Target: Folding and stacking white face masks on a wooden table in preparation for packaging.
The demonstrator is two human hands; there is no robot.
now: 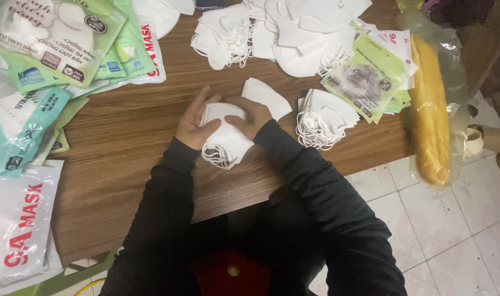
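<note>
**Small stack of white masks squared up between both hands, many loose ones left**

Seen from above, centre of the frame: a small stack of folded white face masks (226, 134) on a brown wooden worktop (129, 137). Left hand (194, 125) curled around the stack's left edge, thumb laid across the top. Right hand (251, 116) pressed on the upper right of the stack, fingers bent over it. Ear loops dangling from the stack's lower edge, towards the dark-sleeved arms.

Judged from the layout, only part of the work done. Just right of the hands, one more loose mask (267, 97) lying flat, and beyond it a second gathered bundle (322, 120) with its loops hanging. Along the top edge, a large heap of unsorted white masks (283, 33), well apart from the hands. Printed green and white packaging bags (370, 77) at upper right; more bags (58, 38) at upper left and down the left edge. None visibly being filled at present. At far right, a long yellow loaf in a clear plastic bag (429, 109) overhanging the worktop's edge above a tiled floor (452, 219).
</note>
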